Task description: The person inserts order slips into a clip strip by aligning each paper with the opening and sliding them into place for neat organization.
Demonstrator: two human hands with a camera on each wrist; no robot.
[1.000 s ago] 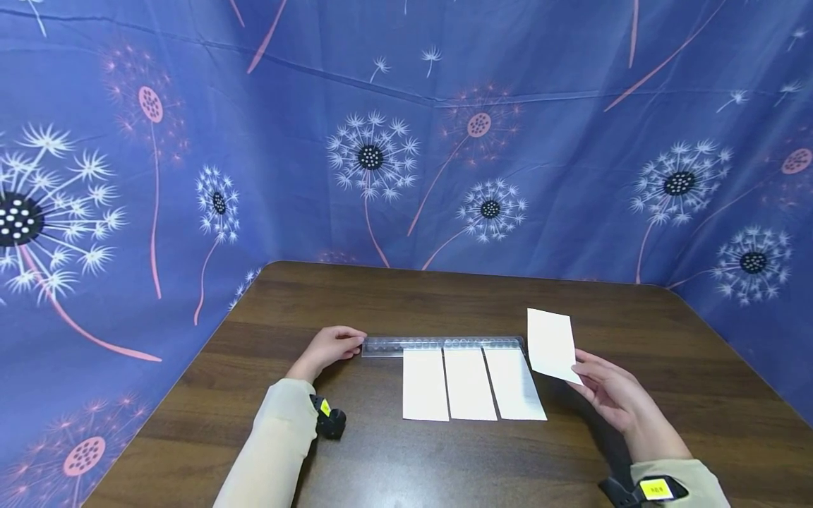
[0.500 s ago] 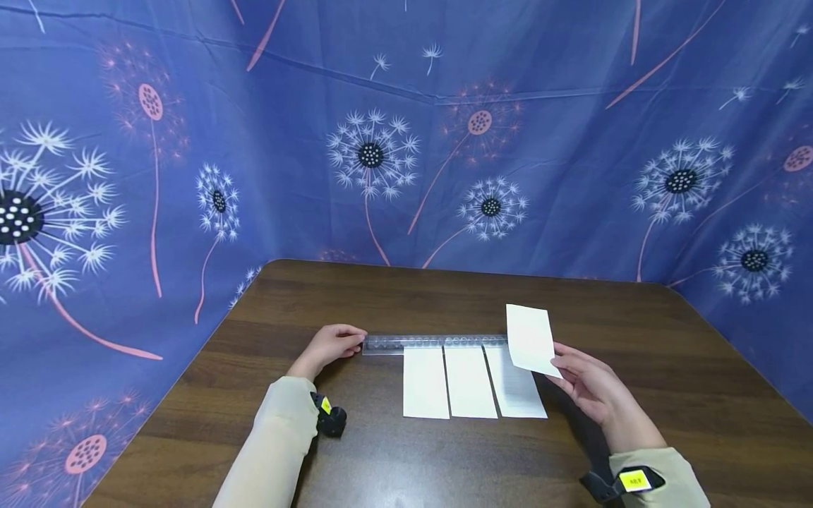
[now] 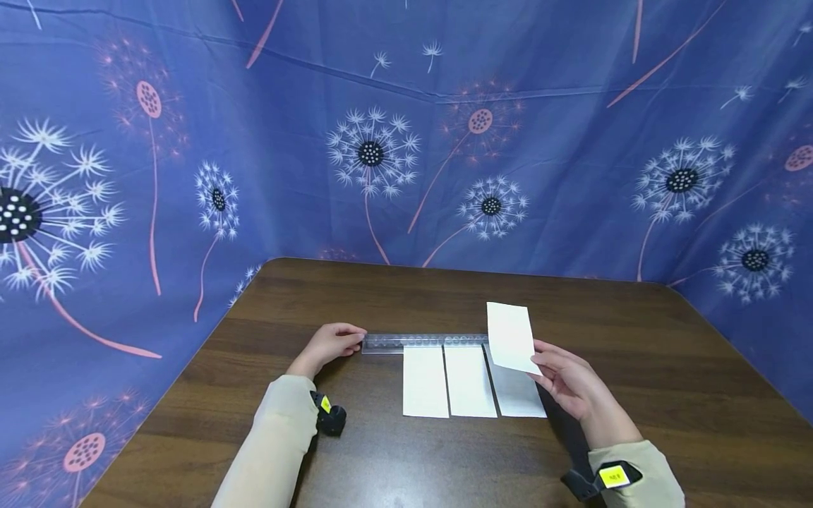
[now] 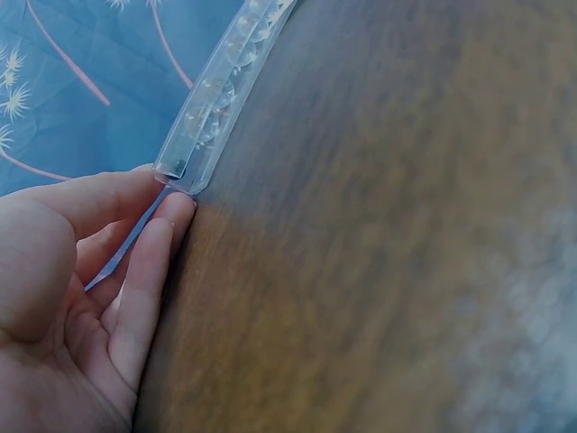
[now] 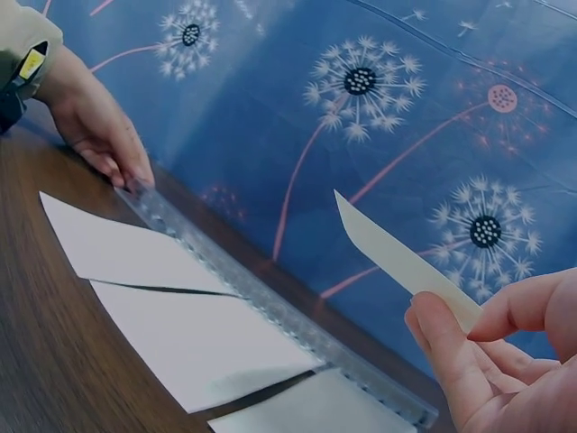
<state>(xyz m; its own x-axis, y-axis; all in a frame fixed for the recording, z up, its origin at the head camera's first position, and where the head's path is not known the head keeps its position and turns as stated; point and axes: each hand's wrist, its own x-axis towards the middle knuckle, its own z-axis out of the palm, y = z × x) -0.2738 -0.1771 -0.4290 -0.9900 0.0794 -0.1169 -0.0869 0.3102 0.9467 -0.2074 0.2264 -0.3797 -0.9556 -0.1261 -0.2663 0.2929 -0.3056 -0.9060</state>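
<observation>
A clear plastic paper-holder rail (image 3: 394, 343), with a row of round pieces inside, lies across the table. My left hand (image 3: 332, 345) grips its left end; the left wrist view shows thumb and fingers at the tip of the rail (image 4: 221, 95). Three white paper slips (image 3: 425, 384) lie side by side, their top edges at the rail. In my right hand (image 3: 574, 384), a fourth white paper slip (image 3: 511, 336) is pinched by its lower right corner. It is raised above the table and covers the rail's right end in the head view. From the right wrist, this slip (image 5: 406, 266) appears nearly edge-on.
The brown wooden table (image 3: 394, 466) reaches back to a blue dandelion-print cloth (image 3: 286, 141), which hangs behind it and along the sides. Each wrist wears a black strap with a camera, such as the left strap (image 3: 330, 418).
My right hand has carried its paper slip leftward, from beside the rail's right end to over that end and the rightmost slip. The left hand stays in place on the rail.
</observation>
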